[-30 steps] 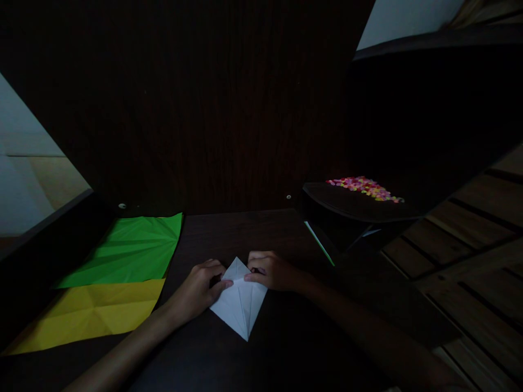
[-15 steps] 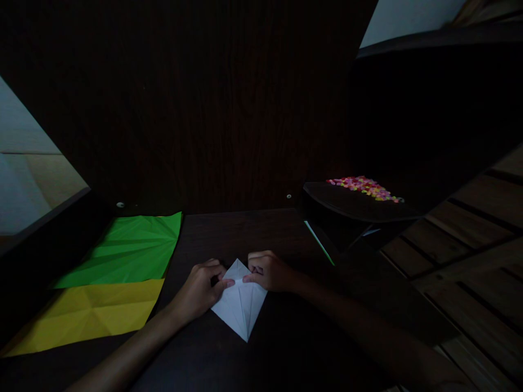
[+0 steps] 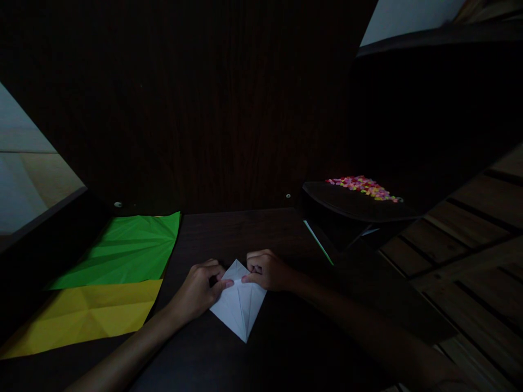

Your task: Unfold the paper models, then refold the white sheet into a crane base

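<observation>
We curl our left hand (image 3: 199, 288) and right hand (image 3: 267, 270) over the folded white paper (image 3: 239, 306), fingertips pinching its upper edges.

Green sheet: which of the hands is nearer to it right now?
Left. The left hand rests on the white folded paper just right of the green sheet; the right hand presses the paper's other side, farther away.

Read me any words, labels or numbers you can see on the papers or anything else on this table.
None can be read: the white folded paper pinched by the left hand and right hand is blank.
The green sheet and yellow sheet show only creases.
The pile of coloured bits is too small and dim to show any text.
</observation>
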{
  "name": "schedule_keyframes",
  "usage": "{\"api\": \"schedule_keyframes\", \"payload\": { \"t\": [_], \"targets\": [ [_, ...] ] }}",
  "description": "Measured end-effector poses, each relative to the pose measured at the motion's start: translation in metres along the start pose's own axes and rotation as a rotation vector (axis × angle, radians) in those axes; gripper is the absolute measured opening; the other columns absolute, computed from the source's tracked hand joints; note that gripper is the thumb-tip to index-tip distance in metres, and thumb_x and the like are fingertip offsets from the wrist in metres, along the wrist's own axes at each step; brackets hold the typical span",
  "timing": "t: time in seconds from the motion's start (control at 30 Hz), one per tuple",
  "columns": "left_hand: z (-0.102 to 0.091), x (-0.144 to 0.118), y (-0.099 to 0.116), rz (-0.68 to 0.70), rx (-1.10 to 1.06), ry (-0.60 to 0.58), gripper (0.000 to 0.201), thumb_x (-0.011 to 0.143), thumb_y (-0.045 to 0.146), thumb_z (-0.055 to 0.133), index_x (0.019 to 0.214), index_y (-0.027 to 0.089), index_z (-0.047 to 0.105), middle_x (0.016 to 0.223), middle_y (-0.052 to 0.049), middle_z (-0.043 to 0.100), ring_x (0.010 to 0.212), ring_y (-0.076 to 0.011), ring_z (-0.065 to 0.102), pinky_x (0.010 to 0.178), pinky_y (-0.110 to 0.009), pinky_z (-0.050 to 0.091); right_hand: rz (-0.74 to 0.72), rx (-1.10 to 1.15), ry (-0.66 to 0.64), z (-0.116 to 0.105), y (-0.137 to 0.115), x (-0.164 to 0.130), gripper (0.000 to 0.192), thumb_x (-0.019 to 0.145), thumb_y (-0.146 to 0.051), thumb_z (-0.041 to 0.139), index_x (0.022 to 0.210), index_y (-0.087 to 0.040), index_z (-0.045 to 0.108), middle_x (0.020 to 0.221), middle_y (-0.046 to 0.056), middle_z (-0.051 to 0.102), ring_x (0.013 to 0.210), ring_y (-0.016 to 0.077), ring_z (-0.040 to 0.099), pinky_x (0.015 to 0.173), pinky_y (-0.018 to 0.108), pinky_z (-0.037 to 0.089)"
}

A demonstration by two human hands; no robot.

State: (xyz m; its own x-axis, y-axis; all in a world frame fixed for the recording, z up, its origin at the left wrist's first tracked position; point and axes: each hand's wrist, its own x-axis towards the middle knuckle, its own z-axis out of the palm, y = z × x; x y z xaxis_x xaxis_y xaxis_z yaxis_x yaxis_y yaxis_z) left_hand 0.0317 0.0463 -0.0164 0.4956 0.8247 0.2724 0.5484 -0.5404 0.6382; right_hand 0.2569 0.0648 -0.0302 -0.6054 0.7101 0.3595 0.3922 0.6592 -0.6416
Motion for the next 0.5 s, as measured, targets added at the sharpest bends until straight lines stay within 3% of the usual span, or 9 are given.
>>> {"api": "schedule_keyframes", "payload": {
  "t": [0.5],
  "targets": [
    [0.0005,0.0001,-0.0012,0.003,-0.014,-0.003,0.028,0.082,0.022,0.062,0.057,0.018,0.050,0.061,0.002,0.052,0.056,-0.0126,0.049,0.054,-0.023,0.032,0.033,-0.015,-0.006,0.0036,-0.0008,0.0042,0.041,0.074,-0.025,0.076,0.056,-0.019,0.040,0.059,-0.007,0.040,0.050,0.0082,0.038,0.049,0.022,0.024]
  ]
}}
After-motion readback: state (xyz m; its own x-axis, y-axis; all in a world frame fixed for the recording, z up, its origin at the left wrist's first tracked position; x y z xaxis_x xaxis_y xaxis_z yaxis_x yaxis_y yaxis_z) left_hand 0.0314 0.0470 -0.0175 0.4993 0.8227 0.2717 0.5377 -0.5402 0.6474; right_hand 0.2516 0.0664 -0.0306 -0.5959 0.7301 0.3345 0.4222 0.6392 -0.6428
